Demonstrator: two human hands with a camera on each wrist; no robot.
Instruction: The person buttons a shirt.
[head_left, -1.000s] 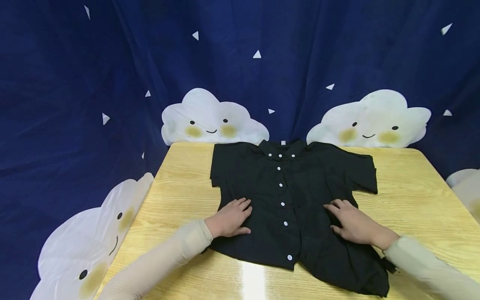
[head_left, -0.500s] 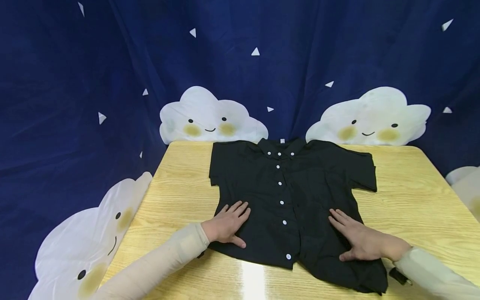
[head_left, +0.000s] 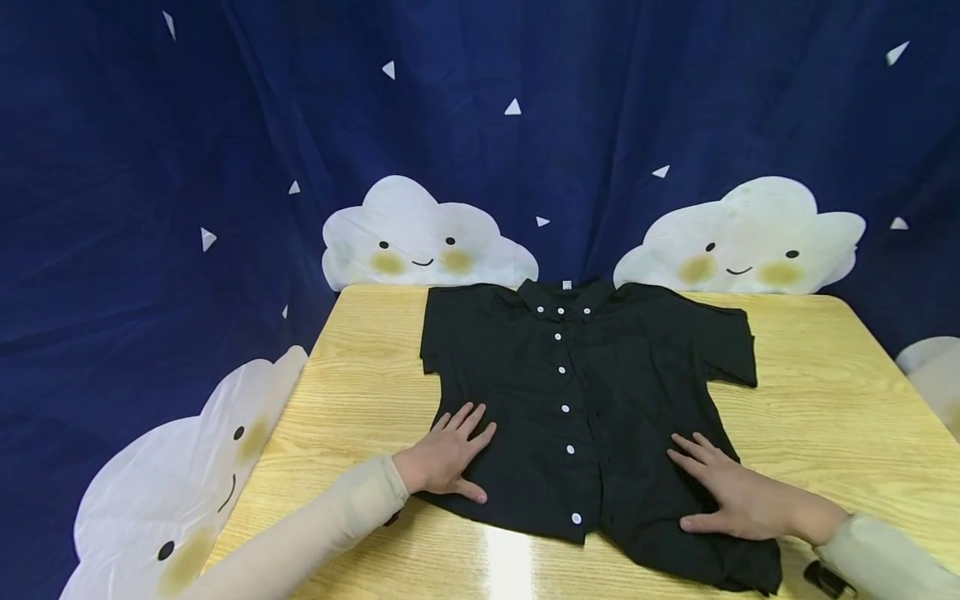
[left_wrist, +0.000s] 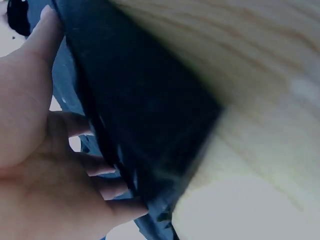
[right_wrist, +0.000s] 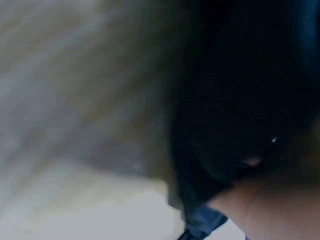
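Likely light and limp: black shirt (head_left: 510, 375), collar (head_left: 562, 301) at the far edge of the surface (head_left: 360, 375)
I see left hand (head_left: 444, 458) and right hand (head_left: 746, 502) spread on it, gripping nothing; I'd pinch the hem (head_left: 525, 522)

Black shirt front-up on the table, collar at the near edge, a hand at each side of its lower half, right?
Not quite: the head view shows the collar at the far edge of the table. The rest holds: black shirt front-up, left hand and right hand at the sides of its lower half.
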